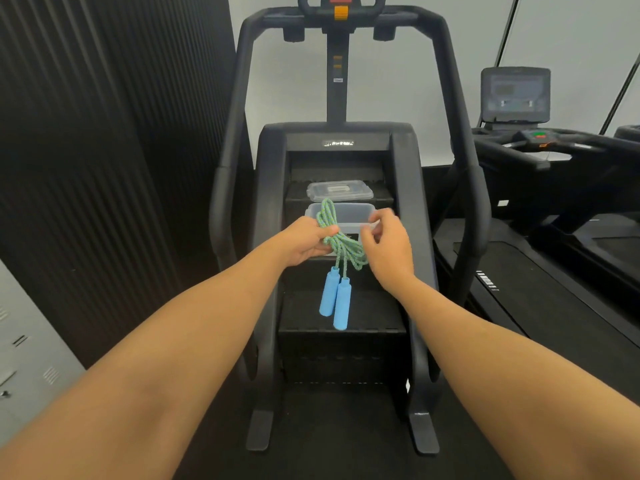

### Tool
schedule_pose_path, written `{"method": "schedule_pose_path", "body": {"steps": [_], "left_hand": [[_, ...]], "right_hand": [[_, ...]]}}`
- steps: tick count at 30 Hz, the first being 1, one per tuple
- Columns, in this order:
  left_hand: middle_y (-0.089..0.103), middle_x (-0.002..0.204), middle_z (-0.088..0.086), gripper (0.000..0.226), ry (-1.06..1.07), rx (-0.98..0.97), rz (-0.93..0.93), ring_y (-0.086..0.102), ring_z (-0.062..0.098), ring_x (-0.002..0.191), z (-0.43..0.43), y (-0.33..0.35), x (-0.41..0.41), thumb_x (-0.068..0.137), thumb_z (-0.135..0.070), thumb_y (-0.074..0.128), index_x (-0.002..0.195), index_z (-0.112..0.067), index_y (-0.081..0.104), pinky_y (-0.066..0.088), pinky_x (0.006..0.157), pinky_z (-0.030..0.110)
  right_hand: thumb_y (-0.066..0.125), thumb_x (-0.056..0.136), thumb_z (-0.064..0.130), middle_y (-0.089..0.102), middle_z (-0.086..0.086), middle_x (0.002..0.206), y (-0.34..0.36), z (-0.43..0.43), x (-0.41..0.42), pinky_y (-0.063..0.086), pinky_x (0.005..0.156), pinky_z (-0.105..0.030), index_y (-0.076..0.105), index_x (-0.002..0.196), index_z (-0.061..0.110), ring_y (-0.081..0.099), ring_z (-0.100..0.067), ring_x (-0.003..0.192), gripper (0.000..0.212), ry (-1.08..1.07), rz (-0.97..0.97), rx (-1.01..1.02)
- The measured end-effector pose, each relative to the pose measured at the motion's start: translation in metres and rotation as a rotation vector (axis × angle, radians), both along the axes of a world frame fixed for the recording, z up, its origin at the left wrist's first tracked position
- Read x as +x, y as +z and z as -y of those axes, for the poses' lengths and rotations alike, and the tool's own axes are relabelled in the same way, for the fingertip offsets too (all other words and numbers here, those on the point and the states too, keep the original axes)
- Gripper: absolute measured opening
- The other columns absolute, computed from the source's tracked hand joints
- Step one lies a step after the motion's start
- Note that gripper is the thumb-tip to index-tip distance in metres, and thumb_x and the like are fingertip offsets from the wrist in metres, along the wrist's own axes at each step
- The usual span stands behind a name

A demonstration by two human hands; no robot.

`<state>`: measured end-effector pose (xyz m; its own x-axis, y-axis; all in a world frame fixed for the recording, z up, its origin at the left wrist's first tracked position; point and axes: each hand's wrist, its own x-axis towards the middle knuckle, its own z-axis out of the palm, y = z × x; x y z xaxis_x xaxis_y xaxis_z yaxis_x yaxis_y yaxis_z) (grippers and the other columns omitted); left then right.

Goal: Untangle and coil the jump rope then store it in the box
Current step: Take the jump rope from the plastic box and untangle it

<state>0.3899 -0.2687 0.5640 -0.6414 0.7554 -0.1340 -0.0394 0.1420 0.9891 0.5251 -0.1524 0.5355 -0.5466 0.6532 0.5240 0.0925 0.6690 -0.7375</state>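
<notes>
A green braided jump rope (341, 245) hangs in several loops from my left hand (304, 240), which pinches the bundle near its middle. One loop sticks up over the box. Its two blue foam handles (335, 301) dangle side by side below the bundle. My right hand (386, 242) hovers just right of the loops with fingers curled and apart, not clearly touching the rope. Behind both hands a clear plastic box (356, 213) stands open on a step of the stair machine.
The box's clear lid (339, 190) lies on the step above. Black stair-climber rails (232, 161) flank the steps (341, 317) on both sides. A treadmill (554, 216) stands to the right, a dark ribbed wall to the left, grey lockers (24, 344) at lower left.
</notes>
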Motion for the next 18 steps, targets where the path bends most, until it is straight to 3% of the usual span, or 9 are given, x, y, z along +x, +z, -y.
{"method": "schedule_pose_path", "body": {"steps": [2, 4, 10, 13, 16, 18], "left_hand": [[0.074, 0.121, 0.019, 0.028, 0.017, -0.008, 0.014, 0.073, 0.029, 0.112, -0.002, 0.002, 0.004, 0.105, -0.012, 0.060, 0.129, 0.002, 0.062, 0.060, 0.096, 0.038], [0.075, 0.117, 0.016, 0.026, 0.024, -0.025, 0.030, 0.076, 0.027, 0.104, -0.002, 0.004, 0.008, 0.106, -0.014, 0.059, 0.126, 0.001, 0.062, 0.064, 0.085, 0.037], [0.076, 0.113, 0.015, 0.025, 0.029, -0.011, 0.137, 0.076, 0.026, 0.097, -0.005, 0.005, 0.019, 0.106, -0.018, 0.059, 0.124, -0.002, 0.064, 0.064, 0.068, 0.036], [0.075, 0.114, 0.014, 0.025, 0.035, -0.015, 0.122, 0.076, 0.024, 0.097, -0.005, 0.001, 0.020, 0.105, -0.019, 0.060, 0.127, -0.006, 0.062, 0.064, 0.066, 0.032], [0.074, 0.103, 0.008, 0.017, 0.031, -0.090, -0.066, 0.075, 0.017, 0.088, -0.004, -0.004, 0.019, 0.105, -0.018, 0.061, 0.118, -0.007, 0.062, 0.063, 0.062, 0.024], [0.074, 0.101, 0.012, 0.019, 0.009, -0.161, -0.277, 0.076, 0.021, 0.093, -0.005, -0.008, 0.012, 0.103, -0.021, 0.064, 0.110, -0.003, 0.067, 0.065, 0.079, 0.033]], "right_hand": [[0.066, 0.094, 0.036, 0.056, 0.004, 0.091, -0.003, 0.007, 0.000, 0.043, 0.065, -0.022, 0.061, 0.104, 0.019, 0.053, -0.009, 0.079, 0.021, 0.140, 0.149, 0.188], [0.072, 0.089, 0.043, 0.055, 0.004, 0.101, -0.009, 0.009, -0.003, 0.047, 0.075, -0.026, 0.062, 0.109, 0.020, 0.053, -0.012, 0.087, 0.032, 0.165, 0.256, 0.353], [0.074, 0.088, 0.032, 0.058, -0.005, 0.106, -0.011, 0.017, -0.010, 0.041, 0.081, -0.029, 0.067, 0.108, 0.017, 0.053, -0.019, 0.094, 0.026, -0.067, 0.235, 0.585], [0.069, 0.091, 0.029, 0.060, -0.005, 0.106, -0.009, 0.019, -0.012, 0.044, 0.084, -0.033, 0.068, 0.106, 0.016, 0.053, -0.021, 0.098, 0.019, -0.149, 0.330, 0.670], [0.066, 0.093, 0.030, 0.059, -0.005, 0.103, -0.004, 0.022, -0.013, 0.045, 0.083, -0.033, 0.066, 0.101, 0.014, 0.054, -0.020, 0.097, 0.018, -0.112, 0.404, 0.569], [0.067, 0.093, 0.028, 0.062, -0.006, 0.091, 0.001, 0.024, -0.014, 0.049, 0.073, -0.030, 0.064, 0.093, 0.010, 0.060, -0.019, 0.086, 0.018, 0.023, 0.413, 0.305]]}}
